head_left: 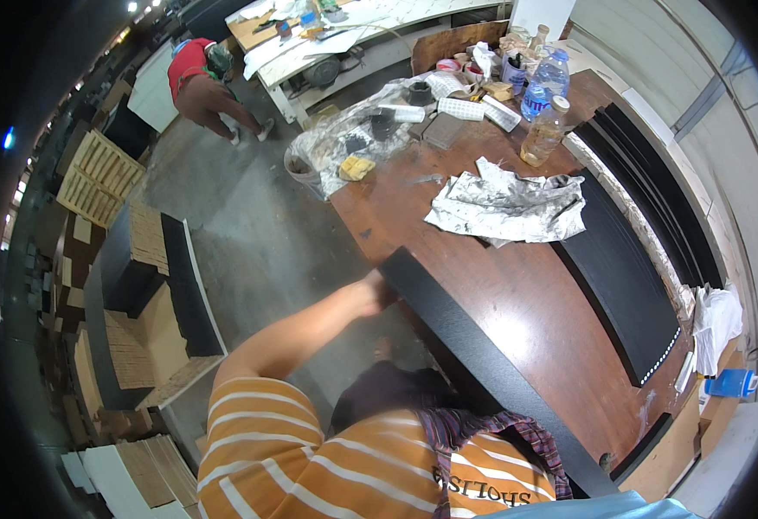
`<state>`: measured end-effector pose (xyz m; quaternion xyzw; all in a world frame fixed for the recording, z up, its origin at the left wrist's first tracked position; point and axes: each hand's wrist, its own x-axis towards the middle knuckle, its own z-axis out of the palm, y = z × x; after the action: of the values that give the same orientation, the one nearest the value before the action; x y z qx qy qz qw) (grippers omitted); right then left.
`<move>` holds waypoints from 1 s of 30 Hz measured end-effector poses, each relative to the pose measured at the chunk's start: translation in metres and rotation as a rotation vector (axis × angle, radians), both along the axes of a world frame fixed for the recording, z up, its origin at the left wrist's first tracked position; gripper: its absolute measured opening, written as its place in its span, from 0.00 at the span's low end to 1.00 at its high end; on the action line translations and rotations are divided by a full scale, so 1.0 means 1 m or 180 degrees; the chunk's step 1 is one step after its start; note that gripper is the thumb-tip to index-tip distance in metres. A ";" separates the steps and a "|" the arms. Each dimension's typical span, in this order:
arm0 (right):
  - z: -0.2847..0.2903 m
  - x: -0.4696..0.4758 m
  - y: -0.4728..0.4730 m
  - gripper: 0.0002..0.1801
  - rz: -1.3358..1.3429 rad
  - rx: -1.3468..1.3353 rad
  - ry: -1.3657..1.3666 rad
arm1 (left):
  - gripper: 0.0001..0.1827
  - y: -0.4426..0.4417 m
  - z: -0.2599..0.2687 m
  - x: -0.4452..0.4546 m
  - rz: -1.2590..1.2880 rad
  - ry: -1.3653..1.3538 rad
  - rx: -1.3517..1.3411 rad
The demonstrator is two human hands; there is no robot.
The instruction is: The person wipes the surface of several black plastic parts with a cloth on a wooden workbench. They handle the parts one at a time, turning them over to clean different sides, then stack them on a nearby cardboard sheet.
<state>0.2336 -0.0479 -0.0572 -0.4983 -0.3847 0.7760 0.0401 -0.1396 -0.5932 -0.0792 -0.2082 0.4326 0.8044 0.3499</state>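
Observation:
My left hand (377, 293) grips the far end of a long black board (476, 350). The board slants along the near edge of a brown tabletop (515, 292), its near end running down beside my striped shirt. My right hand is out of view; light blue fabric (612, 506) shows at the bottom edge. Across the tabletop lies a wide black panel (619, 279) with a row of white dots at its near end. A stained white cloth (509, 204) partly covers the panel's far end.
Black strips (658, 194) lie along the wall side. A plastic bottle (544, 133), a larger water bottle (548, 81) and a yellow sponge (356, 168) stand farther back. Left on the floor is a black cabinet piece (119, 285) with cardboard. A person (204, 84) bends over beyond.

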 end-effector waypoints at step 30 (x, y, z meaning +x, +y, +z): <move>0.022 -0.355 -0.651 0.28 0.3915 -0.1725 -0.0173 | 0.23 -0.596 -0.023 0.425 0.3892 0.0189 -0.0178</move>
<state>-0.1216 -0.6992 -0.0351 -0.2002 -0.3910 0.7138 -0.5455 0.2855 -1.1888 -0.1020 -0.4053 0.2653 0.8533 -0.1928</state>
